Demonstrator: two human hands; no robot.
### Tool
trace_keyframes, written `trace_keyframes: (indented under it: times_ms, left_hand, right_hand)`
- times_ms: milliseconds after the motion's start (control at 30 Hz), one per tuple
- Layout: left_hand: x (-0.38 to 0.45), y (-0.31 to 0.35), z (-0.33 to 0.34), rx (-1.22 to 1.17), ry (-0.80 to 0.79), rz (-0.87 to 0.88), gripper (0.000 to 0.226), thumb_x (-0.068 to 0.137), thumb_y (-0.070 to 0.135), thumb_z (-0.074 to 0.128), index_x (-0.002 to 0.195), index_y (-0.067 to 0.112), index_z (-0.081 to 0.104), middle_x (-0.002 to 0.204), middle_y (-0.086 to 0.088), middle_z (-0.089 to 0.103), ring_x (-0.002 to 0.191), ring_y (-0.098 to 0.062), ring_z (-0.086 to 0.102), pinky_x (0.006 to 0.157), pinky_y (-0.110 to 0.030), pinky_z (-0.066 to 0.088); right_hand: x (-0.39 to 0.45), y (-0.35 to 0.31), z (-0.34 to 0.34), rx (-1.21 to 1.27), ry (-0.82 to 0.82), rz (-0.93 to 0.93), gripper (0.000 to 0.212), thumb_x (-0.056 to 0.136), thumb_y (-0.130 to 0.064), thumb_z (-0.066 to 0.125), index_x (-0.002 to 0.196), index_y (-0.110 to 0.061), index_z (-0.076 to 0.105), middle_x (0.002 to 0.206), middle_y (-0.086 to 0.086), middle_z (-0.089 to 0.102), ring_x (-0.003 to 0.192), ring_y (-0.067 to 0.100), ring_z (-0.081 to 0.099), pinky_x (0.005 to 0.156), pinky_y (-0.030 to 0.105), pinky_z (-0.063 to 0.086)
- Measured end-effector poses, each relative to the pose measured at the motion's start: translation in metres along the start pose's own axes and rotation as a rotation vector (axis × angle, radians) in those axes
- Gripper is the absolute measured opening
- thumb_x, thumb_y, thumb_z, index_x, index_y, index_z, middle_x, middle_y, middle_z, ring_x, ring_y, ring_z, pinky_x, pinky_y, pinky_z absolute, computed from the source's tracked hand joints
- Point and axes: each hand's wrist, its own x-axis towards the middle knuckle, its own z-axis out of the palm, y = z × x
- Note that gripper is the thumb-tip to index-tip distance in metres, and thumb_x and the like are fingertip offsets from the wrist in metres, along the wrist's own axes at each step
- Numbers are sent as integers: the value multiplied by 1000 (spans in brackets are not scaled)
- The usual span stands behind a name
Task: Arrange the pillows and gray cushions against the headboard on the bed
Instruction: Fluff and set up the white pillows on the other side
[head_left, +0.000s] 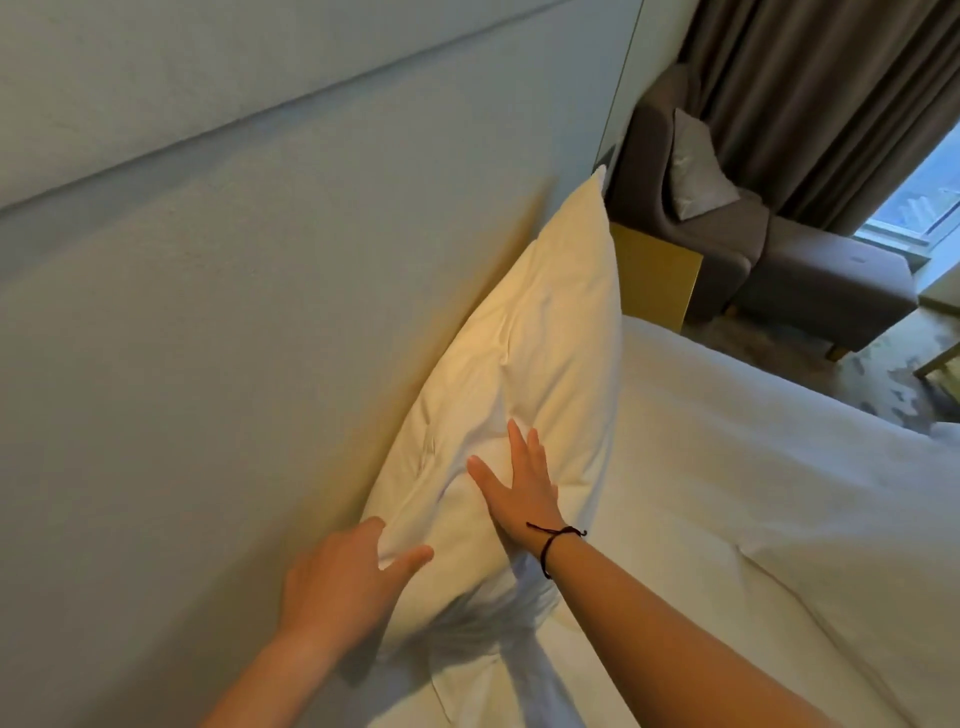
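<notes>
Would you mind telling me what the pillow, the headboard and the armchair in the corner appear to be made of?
Pillow: white woven fabric, probably cotton, matte; it creases and dents softly under the right hand.
Headboard: looks like padded panels in pale matte fabric or leatherette, with a seam between panels; the weave is unclear.
Armchair: grey-brown upholstery, seemingly cloth, with rounded padded edges.

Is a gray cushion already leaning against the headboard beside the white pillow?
No: only the white pillow leans on the headboard, and the one gray-looking cushion in view sits on the armchair.

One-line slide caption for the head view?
Both hands, left and right, press a white pillow upright against the headboard.
</notes>
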Motion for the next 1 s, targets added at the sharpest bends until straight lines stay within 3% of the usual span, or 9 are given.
trace_keyframes:
  times_ms: [167, 300, 400, 500, 600, 667, 733, 800, 1000]
  left_hand:
    - [7, 0, -40, 172, 149, 89, 53, 94, 64, 33, 82, 20, 61, 79, -3, 69, 77, -33, 67, 56, -34, 42]
    - [-4, -18, -60, 293, 219, -7, 46, 96, 56, 41, 78, 18, 61, 70, -6, 68, 65, -35, 66, 50, -30, 31]
    - [-11, -16, -52, 361, 189, -41, 39, 97, 53, 39, 87, 22, 61, 76, -4, 69, 71, -32, 68, 52, -31, 31]
    - [-10, 4, -46, 313, 238, 30, 28, 95, 46, 47, 110, 24, 56, 88, -5, 69, 77, -32, 66, 54, -33, 34]
    - [-8, 43, -23, 300, 273, 186, 56, 86, 36, 65, 136, 20, 46, 124, -13, 61, 106, -37, 60, 79, -45, 47]
    - [-10, 80, -2, 288, 277, 307, 62, 85, 34, 66, 141, 20, 44, 145, -17, 46, 130, -39, 45, 103, -53, 36]
    - [-14, 118, 24, 285, 242, 416, 60, 88, 37, 62, 143, 22, 43, 153, -17, 37, 141, -37, 33, 114, -53, 25]
    - [-20, 158, 58, 244, 116, 488, 58, 90, 42, 57, 144, 25, 40, 155, -12, 35, 140, -32, 35, 114, -48, 30]
    - [-54, 253, 178, 112, -282, 578, 45, 94, 42, 51, 138, 35, 41, 148, 9, 41, 117, -17, 57, 89, -35, 46]
  right_hand:
    - [-15, -8, 3, 46, 93, 70, 100, 61, -98, 34, 144, -57, -5, 162, -14, -10, 149, 11, -7, 116, 58, 2]
    - [-17, -16, 20, 36, 57, 51, 104, 58, -98, 36, 142, -58, -11, 161, -16, -15, 149, 13, -11, 114, 65, 6]
    - [-16, -12, 16, 49, -58, 46, 109, 58, -96, 42, 145, -54, -10, 161, -13, -20, 149, 15, -15, 116, 62, 8]
    - [-24, 5, -10, 156, -196, 12, 101, 68, -86, 51, 148, -52, 1, 161, -16, -15, 150, 13, -6, 119, 44, 15]
    - [-47, 35, -38, 242, -258, 14, 98, 70, -83, 54, 150, -49, 10, 162, -16, 4, 148, 9, 12, 117, 38, 21]
    - [-67, 67, -54, 259, -244, 69, 93, 72, -80, 56, 150, -47, 17, 161, -14, 18, 146, 12, 21, 117, 41, 26]
    - [-92, 110, -67, 283, -238, 165, 77, 82, -64, 61, 149, -41, 29, 158, -9, 28, 142, 17, 33, 112, 41, 34]
    - [-120, 164, -84, 275, -219, 266, 64, 90, -47, 63, 147, -33, 38, 155, -4, 35, 137, 20, 42, 108, 38, 39]
    - [-209, 327, -157, 324, 31, 586, 57, 92, -36, 63, 144, -28, 42, 150, 2, 42, 131, 18, 48, 106, 38, 43]
